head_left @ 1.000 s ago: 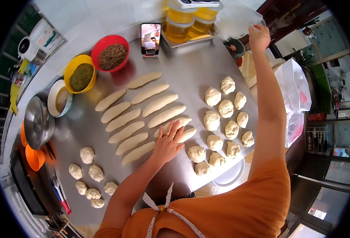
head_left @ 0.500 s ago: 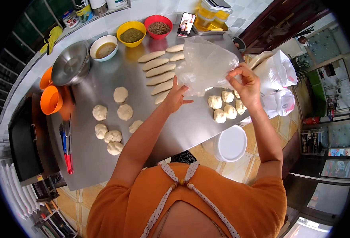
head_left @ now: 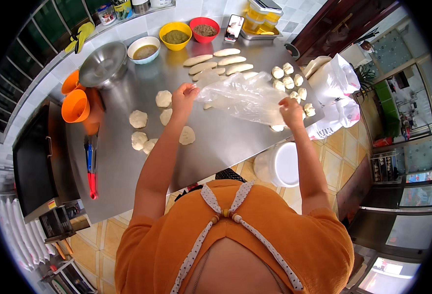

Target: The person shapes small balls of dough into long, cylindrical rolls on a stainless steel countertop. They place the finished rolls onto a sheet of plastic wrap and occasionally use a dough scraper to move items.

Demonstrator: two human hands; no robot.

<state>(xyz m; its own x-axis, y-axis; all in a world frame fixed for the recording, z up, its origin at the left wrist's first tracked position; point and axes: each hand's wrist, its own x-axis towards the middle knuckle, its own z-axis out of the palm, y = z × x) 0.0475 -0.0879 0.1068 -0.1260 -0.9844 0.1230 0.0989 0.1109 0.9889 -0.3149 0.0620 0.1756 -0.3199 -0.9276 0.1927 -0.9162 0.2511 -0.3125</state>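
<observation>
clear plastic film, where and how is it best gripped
The clear plastic film is probably best pinched at opposite ends, coming from left and right, as the left hand and right hand do; it looks thin and wrinkled, so one grip would likely let it fold.

Bright light fills the middle of the view, and the metal worktop (head_left: 216, 147) returns a pale sheen, with a warm orange reflection beside the nearer orange bowl (head_left: 75, 108). Small highlights glint on the clear plastic (head_left: 250, 100). A pane (head_left: 389, 269) at lower right glares almost white — straight edges bow toward the black fisheye rim.
</observation>
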